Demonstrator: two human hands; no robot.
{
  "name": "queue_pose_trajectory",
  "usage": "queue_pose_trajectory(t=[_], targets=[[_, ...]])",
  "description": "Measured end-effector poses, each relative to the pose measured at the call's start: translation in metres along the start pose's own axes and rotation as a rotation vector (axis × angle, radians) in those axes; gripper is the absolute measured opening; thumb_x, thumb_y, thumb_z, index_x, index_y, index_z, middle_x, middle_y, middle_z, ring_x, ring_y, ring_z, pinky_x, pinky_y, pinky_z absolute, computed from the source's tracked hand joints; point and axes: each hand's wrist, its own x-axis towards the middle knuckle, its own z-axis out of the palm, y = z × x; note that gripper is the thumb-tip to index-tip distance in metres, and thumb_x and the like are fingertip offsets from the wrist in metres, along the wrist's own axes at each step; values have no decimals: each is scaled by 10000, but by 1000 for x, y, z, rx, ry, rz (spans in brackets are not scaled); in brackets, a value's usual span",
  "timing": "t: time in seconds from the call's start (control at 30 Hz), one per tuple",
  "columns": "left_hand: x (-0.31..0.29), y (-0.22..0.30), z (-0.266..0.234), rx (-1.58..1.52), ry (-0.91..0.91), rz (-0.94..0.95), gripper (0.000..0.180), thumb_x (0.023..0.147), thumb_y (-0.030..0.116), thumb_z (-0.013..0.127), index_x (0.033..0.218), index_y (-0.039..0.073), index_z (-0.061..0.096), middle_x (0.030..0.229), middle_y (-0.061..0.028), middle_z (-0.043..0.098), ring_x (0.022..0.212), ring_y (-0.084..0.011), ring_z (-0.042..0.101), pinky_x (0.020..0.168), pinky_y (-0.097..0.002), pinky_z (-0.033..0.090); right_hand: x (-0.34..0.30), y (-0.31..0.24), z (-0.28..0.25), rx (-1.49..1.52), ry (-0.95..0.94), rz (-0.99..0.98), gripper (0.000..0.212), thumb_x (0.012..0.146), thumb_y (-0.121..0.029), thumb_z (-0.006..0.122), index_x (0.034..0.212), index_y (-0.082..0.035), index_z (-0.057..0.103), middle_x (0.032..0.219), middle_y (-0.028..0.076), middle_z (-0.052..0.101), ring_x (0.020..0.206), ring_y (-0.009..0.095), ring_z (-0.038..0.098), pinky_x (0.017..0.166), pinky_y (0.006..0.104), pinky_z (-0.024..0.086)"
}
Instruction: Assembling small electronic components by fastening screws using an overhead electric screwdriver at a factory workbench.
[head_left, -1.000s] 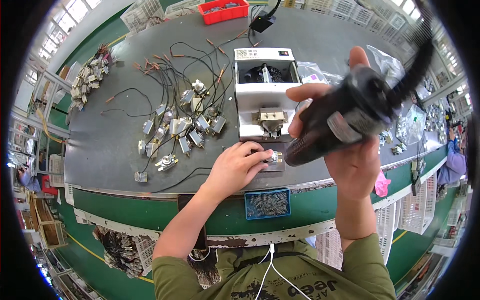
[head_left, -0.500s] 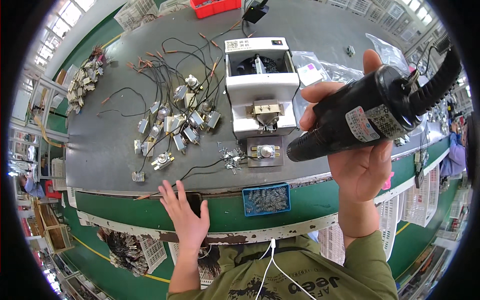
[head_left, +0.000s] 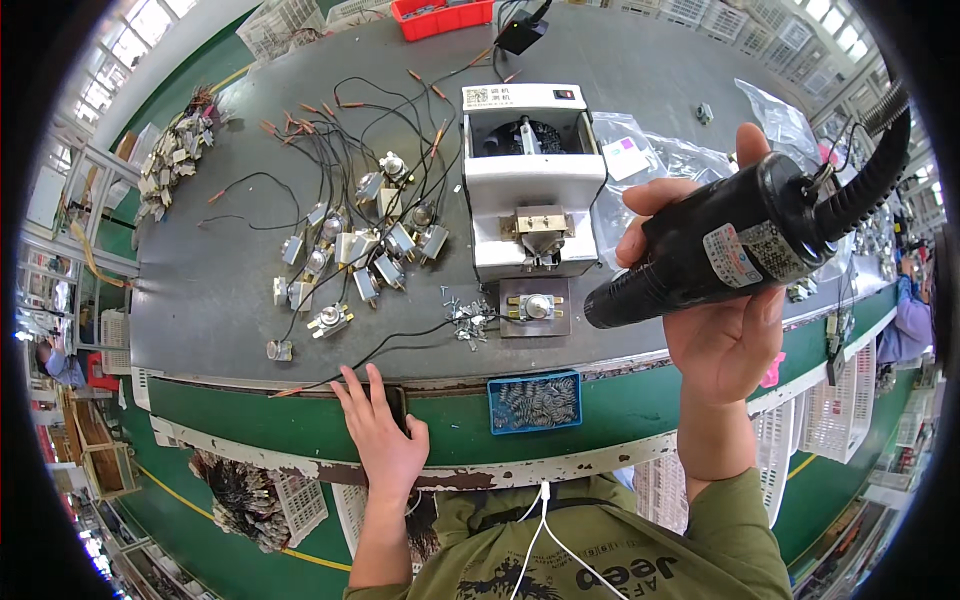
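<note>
My right hand [head_left: 728, 345] is wrapped round a black electric screwdriver [head_left: 690, 235], held above the table with its nose pointing down-left. A ribbed black hose runs up from its rear end. My left hand [head_left: 388, 440] lies open, fingers spread, at the table's front edge beside a dark flat thing that looks like a phone [head_left: 399, 402]. Between the hands, a thermostat-like part [head_left: 537, 307] with brass tabs sits on a metal block [head_left: 516, 328], its black lead trailing left toward my left fingertips. Loose small screws [head_left: 470, 322] lie left of the block.
A white screw-feeder-like machine [head_left: 535, 185] stands behind the block. Several similar parts with black leads [head_left: 350, 250] are heaped to its left. A blue tray [head_left: 491, 408] of small metal pieces sits in front, a red bin [head_left: 445, 22] at the back, plastic bags [head_left: 665, 150] at right.
The table scene has shifted slightly rightward in view. My left hand has moved a little to the right, its fingers still spread. My right hand keeps its hold on the screwdriver.
</note>
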Motion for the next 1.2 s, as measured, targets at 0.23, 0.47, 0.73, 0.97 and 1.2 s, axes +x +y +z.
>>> queue_pose_trajectory(t=[0.23, 0.47, 0.73, 0.97, 1.2], targets=[[0, -1, -1, 3, -31, -2, 925, 749, 77, 622, 1581, 102, 220, 1633, -261, 100, 1480, -533, 106, 1159, -598, 238, 0, 1, -2, 12, -18, -2, 937, 944, -582, 504, 1590, -81, 46, 1263, 312, 558, 944, 273, 651, 857, 391, 541], [-1, -3, -3, -36, -41, -10, 915, 759, 87, 632, 1577, 91, 224, 1633, -264, 92, 1486, -521, 94, 1171, -585, 230, -1, 0, -2, 0, -8, 5, 939, 942, -588, 503, 1588, -75, 55, 1254, 309, 565, 937, 273, 648, 854, 392, 539], [-4, -5, -14, -42, -57, 18, 900, 798, 124, 678, 1573, 82, 221, 1631, -268, 89, 1495, -500, 81, 1181, -582, 204, -2, 2, -1, 3, 5, 12, 940, 941, -583, 505, 1589, -75, 51, 1250, 306, 569, 938, 277, 650, 851, 396, 542], [23, 18, -42, -241, 99, 226, 678, 823, 69, 689, 1452, 89, 436, 1549, -224, 347, 1453, -455, 285, 1172, -558, 254, -2, -2, 3, 26, -2, -5, 942, 940, -578, 516, 1588, -74, 53, 1253, 322, 565, 936, 290, 654, 846, 401, 546], [86, 62, -46, -303, -8, 550, 503, 797, 43, 748, 1271, 84, 583, 1286, -130, 586, 1247, -360, 531, 1033, -449, 424, -4, -4, 12, 43, 28, 5, 949, 931, -571, 532, 1586, -72, 61, 1247, 328, 565, 932, 291, 653, 841, 400, 542]])
